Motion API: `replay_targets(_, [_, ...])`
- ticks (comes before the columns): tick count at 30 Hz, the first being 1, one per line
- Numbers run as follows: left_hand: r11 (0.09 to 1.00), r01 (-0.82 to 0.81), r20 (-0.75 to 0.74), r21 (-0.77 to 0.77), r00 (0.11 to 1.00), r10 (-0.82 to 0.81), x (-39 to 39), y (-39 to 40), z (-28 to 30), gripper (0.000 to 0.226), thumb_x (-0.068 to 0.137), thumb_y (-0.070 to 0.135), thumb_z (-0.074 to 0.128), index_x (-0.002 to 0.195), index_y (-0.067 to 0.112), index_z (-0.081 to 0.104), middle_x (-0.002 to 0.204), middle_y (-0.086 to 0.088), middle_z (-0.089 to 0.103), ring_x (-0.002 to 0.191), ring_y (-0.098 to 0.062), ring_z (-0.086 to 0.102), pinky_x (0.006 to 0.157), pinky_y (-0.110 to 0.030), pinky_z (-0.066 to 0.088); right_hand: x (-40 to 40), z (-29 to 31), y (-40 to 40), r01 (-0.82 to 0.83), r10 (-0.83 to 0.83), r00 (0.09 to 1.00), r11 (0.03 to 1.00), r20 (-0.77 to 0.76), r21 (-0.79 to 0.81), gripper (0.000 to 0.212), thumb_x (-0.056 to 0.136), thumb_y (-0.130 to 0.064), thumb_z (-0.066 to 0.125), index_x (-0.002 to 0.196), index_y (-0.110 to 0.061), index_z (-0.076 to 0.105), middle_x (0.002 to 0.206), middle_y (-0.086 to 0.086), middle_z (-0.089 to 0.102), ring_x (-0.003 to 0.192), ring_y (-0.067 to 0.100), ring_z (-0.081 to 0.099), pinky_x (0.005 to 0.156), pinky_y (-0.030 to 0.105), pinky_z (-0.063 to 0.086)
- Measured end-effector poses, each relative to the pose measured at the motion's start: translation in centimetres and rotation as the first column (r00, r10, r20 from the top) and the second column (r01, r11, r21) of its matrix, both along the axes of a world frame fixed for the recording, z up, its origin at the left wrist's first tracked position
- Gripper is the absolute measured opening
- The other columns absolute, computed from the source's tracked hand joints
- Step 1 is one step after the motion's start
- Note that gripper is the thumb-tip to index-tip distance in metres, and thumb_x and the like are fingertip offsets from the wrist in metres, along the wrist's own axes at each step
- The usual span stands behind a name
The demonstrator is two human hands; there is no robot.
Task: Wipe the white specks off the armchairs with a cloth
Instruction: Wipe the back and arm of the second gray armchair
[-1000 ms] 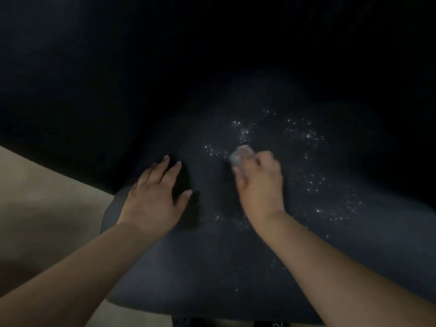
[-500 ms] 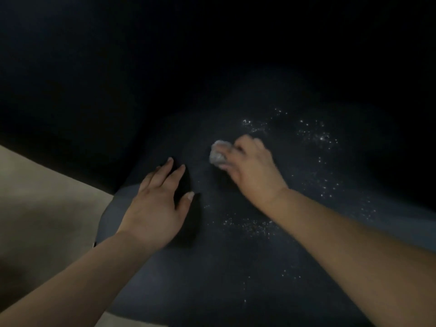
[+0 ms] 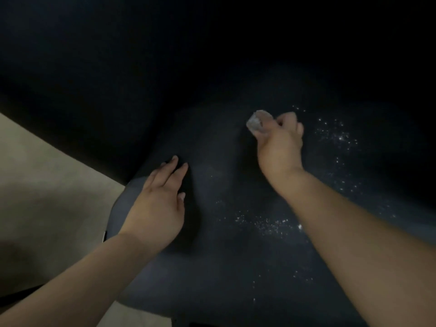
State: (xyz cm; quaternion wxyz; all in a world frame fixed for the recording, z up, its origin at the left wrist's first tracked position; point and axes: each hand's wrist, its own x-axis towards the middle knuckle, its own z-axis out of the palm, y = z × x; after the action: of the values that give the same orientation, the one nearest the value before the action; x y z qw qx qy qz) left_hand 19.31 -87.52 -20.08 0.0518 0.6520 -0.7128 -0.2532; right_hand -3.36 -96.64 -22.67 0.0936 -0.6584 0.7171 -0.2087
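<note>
Head view shows the right hand (image 3: 279, 147), fisted around the cloth (image 3: 256, 123), now swept beyond the flat, empty left hand (image 3: 157, 208), leaving white specks (image 3: 266, 224) behind its wrist unwiped on the armchair (image 3: 224, 267).

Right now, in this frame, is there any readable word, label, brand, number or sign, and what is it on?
None can be read. The dark armchair seat shows only scattered white specks, no tag or logo. The balled cloth gripped in the right hand carries no visible print. The left hand lies flat on the seat. The beige floor is unmarked. The upper part of the frame is too dark to tell.
</note>
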Motion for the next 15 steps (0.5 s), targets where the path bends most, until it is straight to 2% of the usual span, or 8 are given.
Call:
replay_targets(3, [1.000, -0.029, -0.008, 0.008, 1.000, 0.029, -0.3, 0.1, 0.0, 0.059, 0.098, 0.022, 0.044, 0.152, 0.027, 0.019, 0.160, 0.011, 0.006, 0.145, -0.007, 0.001, 0.108, -0.012, -0.009, 4.2, 0.6, 2.8, -0.285, 0.286, 0.955, 0.958, 0.077, -0.019, 0.030, 0.089, -0.022, 0.062, 0.119, -0.024, 0.060, 0.108, 0.006, 0.048, 0.098, 0.031, 0.046, 0.082, 0.043, 0.044])
replay_targets(5, [0.999, -0.045, -0.011, 0.012, 0.999, 0.045, -0.2, 0.1, 0.0, 0.058, 0.099, 0.023, 0.044, 0.152, 0.027, 0.020, 0.160, 0.012, 0.007, 0.145, -0.007, 0.002, 0.109, -0.014, -0.005, 4.7, 0.8, 4.7, -0.586, 0.586, 0.810, 0.810, -0.016, -0.016, 0.035, 0.084, -0.017, 0.067, 0.119, -0.021, 0.063, 0.105, 0.011, 0.052, 0.091, 0.033, 0.049, 0.075, 0.041, 0.043])
replay_targets(6, [0.999, -0.048, -0.010, 0.021, 0.999, 0.048, -0.2, 0.2, 0.0, 0.058, 0.099, 0.023, 0.043, 0.152, 0.028, 0.020, 0.160, 0.012, 0.007, 0.145, -0.007, 0.002, 0.108, -0.014, -0.006, 3.9, 0.9, 4.3, -0.635, 0.634, 0.771, 0.773, -0.059, 0.007, 0.036, 0.084, -0.016, 0.067, 0.119, -0.021, 0.063, 0.105, 0.013, 0.053, 0.091, 0.034, 0.049, 0.074, 0.041, 0.043])
replay_targets(9, [0.998, -0.053, -0.009, 0.042, 0.999, 0.054, 0.3, 0.4, 0.1, 0.058, 0.099, 0.025, 0.042, 0.152, 0.029, 0.020, 0.160, 0.015, 0.006, 0.145, -0.007, 0.002, 0.105, -0.012, -0.008, 0.9, 0.2, 0.4, -0.311, 0.310, 0.951, 0.950, -0.016, -0.043, 0.023, 0.088, -0.025, 0.065, 0.109, -0.017, 0.063, 0.106, 0.010, 0.051, 0.099, 0.035, 0.049, 0.080, 0.041, 0.045])
replay_targets(10, [0.997, -0.058, -0.010, 0.045, 0.998, 0.059, 0.5, 0.5, 0.2, 0.057, 0.099, 0.025, 0.042, 0.152, 0.029, 0.020, 0.160, 0.015, 0.006, 0.145, -0.007, 0.003, 0.105, -0.012, -0.007, 0.5, -0.3, -0.7, -0.156, 0.157, 0.988, 0.984, 0.007, -0.083, 0.023, 0.089, -0.029, 0.062, 0.110, -0.019, 0.061, 0.108, 0.006, 0.048, 0.102, 0.033, 0.047, 0.082, 0.039, 0.043])
replay_targets(12, [0.997, -0.066, 0.000, 0.035, 0.998, 0.066, 0.7, 0.7, 0.4, 0.057, 0.099, 0.025, 0.043, 0.152, 0.028, 0.022, 0.159, 0.014, 0.009, 0.144, -0.010, 0.006, 0.105, -0.012, -0.004, 2.3, -0.4, -0.3, -0.044, 0.048, 0.998, 0.995, 0.039, -0.084, 0.019, 0.093, -0.030, 0.056, 0.110, -0.023, 0.058, 0.107, 0.000, 0.045, 0.104, 0.028, 0.044, 0.081, 0.031, 0.041])
replay_targets(14, [0.997, -0.069, 0.017, 0.016, 0.998, 0.069, 0.6, 0.8, 0.7, 0.057, 0.098, 0.025, 0.044, 0.151, 0.027, 0.024, 0.159, 0.012, 0.011, 0.143, -0.012, 0.009, 0.106, -0.013, -0.002, 5.7, 0.2, 3.1, -0.144, 0.149, 0.981, 0.988, 0.123, -0.053, 0.009, 0.092, -0.028, 0.056, 0.100, -0.024, 0.058, 0.098, -0.002, 0.045, 0.098, 0.028, 0.047, 0.079, 0.036, 0.044])
replay_targets(15, [0.998, -0.069, 0.023, 0.011, 0.997, 0.068, 0.5, 0.9, 0.7, 0.057, 0.098, 0.025, 0.045, 0.151, 0.026, 0.025, 0.159, 0.011, 0.012, 0.142, -0.012, 0.010, 0.106, -0.013, -0.002, 6.9, 0.1, 5.6, -0.336, 0.340, 0.937, 0.940, 0.075, -0.061, 0.017, 0.090, -0.024, 0.057, 0.106, -0.024, 0.061, 0.097, 0.001, 0.047, 0.093, 0.029, 0.047, 0.075, 0.038, 0.044])
